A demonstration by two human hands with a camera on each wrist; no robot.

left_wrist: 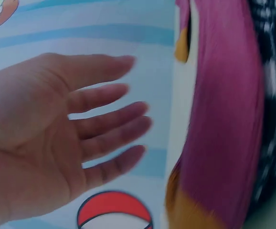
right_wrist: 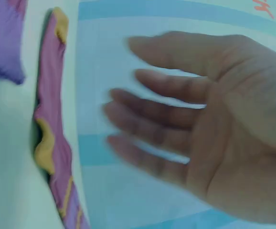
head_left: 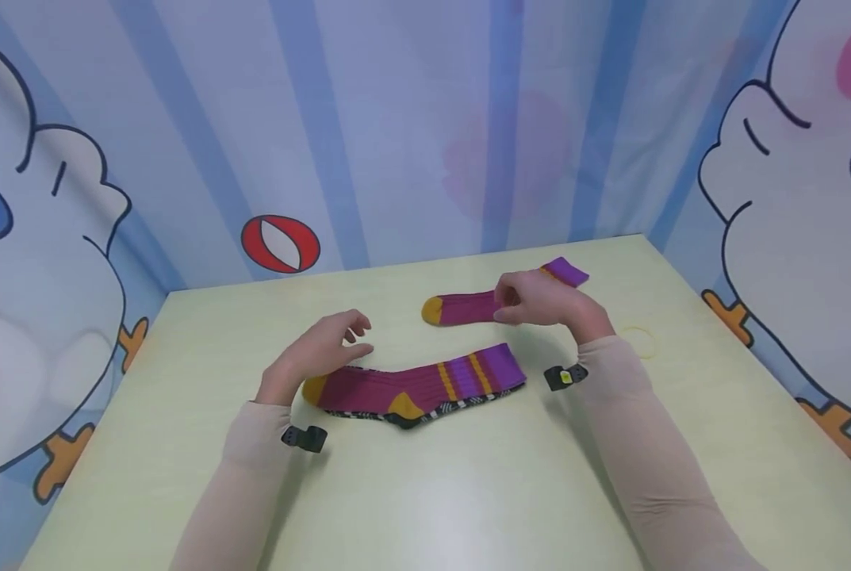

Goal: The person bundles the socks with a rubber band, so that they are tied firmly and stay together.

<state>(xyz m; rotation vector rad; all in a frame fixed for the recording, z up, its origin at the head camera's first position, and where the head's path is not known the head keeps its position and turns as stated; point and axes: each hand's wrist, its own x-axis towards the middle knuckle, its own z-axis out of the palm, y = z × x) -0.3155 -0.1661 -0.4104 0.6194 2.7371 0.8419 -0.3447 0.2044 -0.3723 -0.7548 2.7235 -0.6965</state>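
Note:
A magenta sock (head_left: pixel 389 385) with mustard toe and heel and a purple striped cuff lies flat on top of a black-and-white patterned sock (head_left: pixel 446 408). My left hand (head_left: pixel 325 345) hovers by its toe end, fingers relaxed and holding nothing; in the left wrist view the sock runs along the right side, apart from the fingertips (left_wrist: pixel 140 109). Farther back lies a second magenta sock (head_left: pixel 464 308), partly hidden behind my right hand (head_left: pixel 539 300). That hand is above it with loosely bent fingers and nothing in them. In the right wrist view this sock (right_wrist: pixel 52 81) stands apart from the fingers.
The pale yellow table (head_left: pixel 425 492) carries the socks, and a thin yellow ring (head_left: pixel 638 341) lies right of my right wrist. A blue-striped curtain (head_left: pixel 411 143) with cartoon figures hangs behind and at both sides.

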